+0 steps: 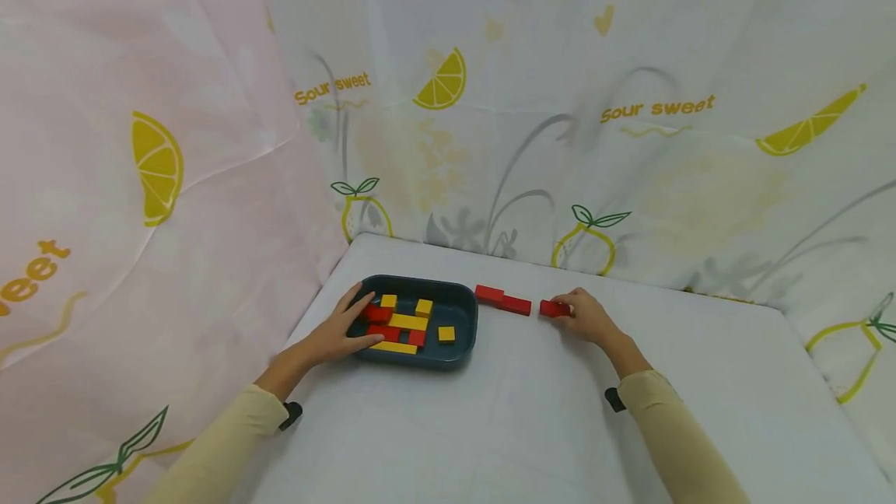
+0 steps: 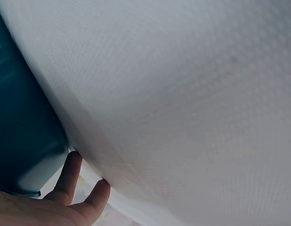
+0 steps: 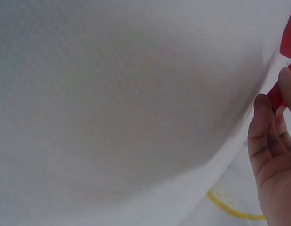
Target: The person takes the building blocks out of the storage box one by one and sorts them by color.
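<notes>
In the head view my left hand reaches over the left end of a dark blue tray, its fingers spread. Red and yellow blocks lie inside, one red block close by the fingertips. The left wrist view has two fingers down outside the tray wall. Over to the right, my right hand pinches a small red block between thumb and fingers, low at the table. Just left of it two red blocks form a stepped row on the cloth.
A white cloth covers the table. Behind and to the left hang lemon-print curtains. Within the tray, a yellow block sits apart at the right, and another yellow block is near the far wall.
</notes>
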The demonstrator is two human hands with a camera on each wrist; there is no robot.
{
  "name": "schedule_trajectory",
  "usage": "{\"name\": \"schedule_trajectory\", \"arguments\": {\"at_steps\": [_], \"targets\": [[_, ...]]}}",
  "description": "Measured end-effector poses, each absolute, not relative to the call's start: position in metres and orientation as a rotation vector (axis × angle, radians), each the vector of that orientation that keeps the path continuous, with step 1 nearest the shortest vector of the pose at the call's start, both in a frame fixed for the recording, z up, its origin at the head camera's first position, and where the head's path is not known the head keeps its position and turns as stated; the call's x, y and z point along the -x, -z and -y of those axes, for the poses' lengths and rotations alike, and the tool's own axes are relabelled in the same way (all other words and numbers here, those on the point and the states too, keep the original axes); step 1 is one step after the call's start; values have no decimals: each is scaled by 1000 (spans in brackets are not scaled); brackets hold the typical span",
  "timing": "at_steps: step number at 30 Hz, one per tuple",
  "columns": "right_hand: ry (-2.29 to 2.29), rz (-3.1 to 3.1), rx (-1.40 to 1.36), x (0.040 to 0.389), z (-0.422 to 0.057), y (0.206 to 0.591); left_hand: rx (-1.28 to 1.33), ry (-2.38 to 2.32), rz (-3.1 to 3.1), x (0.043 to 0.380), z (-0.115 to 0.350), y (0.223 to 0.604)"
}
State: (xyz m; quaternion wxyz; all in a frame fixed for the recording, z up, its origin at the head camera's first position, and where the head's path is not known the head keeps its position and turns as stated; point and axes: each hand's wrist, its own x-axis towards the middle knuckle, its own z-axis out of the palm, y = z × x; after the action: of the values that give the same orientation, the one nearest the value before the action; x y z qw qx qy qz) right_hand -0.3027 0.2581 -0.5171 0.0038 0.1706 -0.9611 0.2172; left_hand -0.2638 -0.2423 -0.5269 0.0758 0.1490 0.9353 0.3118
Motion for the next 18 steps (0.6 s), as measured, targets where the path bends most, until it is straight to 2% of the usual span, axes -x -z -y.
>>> {"name": "schedule_trajectory", "arguments": {"at_steps": [9,18], "targets": [[-740,3100,-412,306,-261,524,-446,-933,-2807,263,241,528],[-1095,3138,-175,309,-256,530,-435,-899,-2826,263,240,525]]}}
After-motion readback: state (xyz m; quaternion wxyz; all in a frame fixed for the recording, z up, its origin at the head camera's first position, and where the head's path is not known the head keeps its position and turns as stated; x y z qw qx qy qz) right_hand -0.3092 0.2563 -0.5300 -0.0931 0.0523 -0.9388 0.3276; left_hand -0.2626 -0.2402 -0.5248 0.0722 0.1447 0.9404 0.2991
